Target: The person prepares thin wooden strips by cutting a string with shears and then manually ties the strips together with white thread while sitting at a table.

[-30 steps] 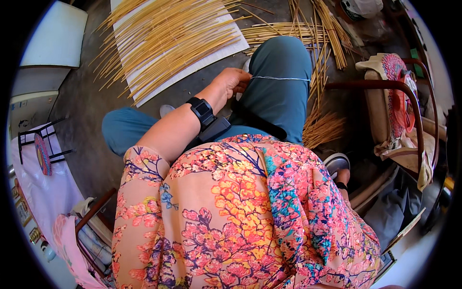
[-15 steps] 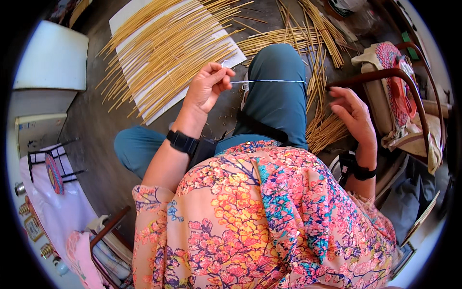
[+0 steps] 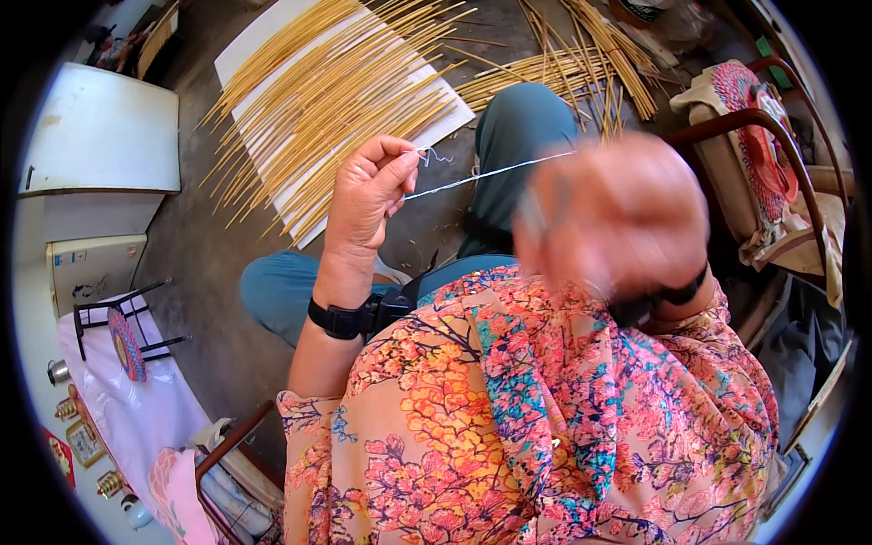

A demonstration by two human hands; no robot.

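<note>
My left hand [image 3: 371, 186] is closed in a pinch on a thin white string, held out in front of my body. A loose curl of the string hangs by its fingertips. From below that hand the white string [image 3: 486, 173] runs, slanting up to the right, across my knee. My right hand [image 3: 618, 213] is raised close to the camera and badly smeared by motion; its fingers cannot be made out, and it covers part of my knee. Beyond my left hand, rows of long thin yellow stalks [image 3: 336, 95] lie across a white board [image 3: 313, 227] on the floor.
More stalks [image 3: 536, 77] lie in crossed bundles beyond my knee. To the right stands a chair [image 3: 772, 136] with a wooden arm. A white cabinet [image 3: 104, 127] is at the left, and a table with a pale cloth [image 3: 150, 391] holds a small black rack [image 3: 127, 322].
My right hand has swung up and left, toward the camera, from beside my knee. My left hand has shifted slightly left and lower, and the string now slants.
</note>
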